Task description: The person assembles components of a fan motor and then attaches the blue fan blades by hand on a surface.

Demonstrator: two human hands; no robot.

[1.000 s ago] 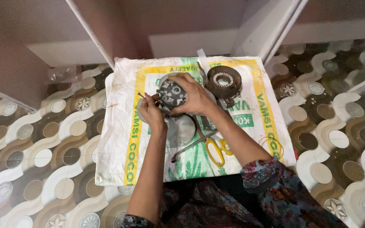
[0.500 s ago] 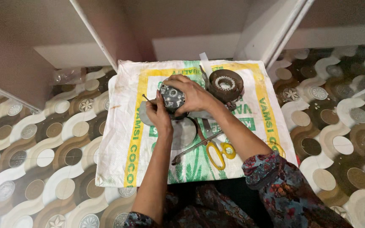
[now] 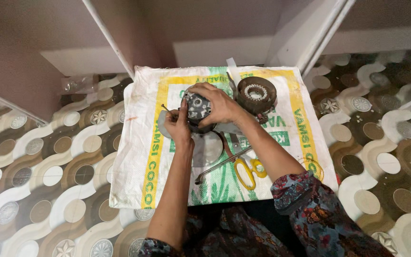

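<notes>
A round grey metal motor part stands at the middle of a white woven sack with yellow and green print, spread on the floor. My right hand grips the part from above and from the right. My left hand is at its left side, pinching a thin metal tool whose tip points left. A round grey metal cover lies flat just below the part.
A brown ring-shaped motor winding sits to the right of my hands. Yellow-handled scissors and a long metal rod lie on the sack near my body. A clear plastic packet lies at the left, by white frames.
The hands and the motor part stay in place on the sack. The view has shifted slightly, with no clear movement of the tool or part.
</notes>
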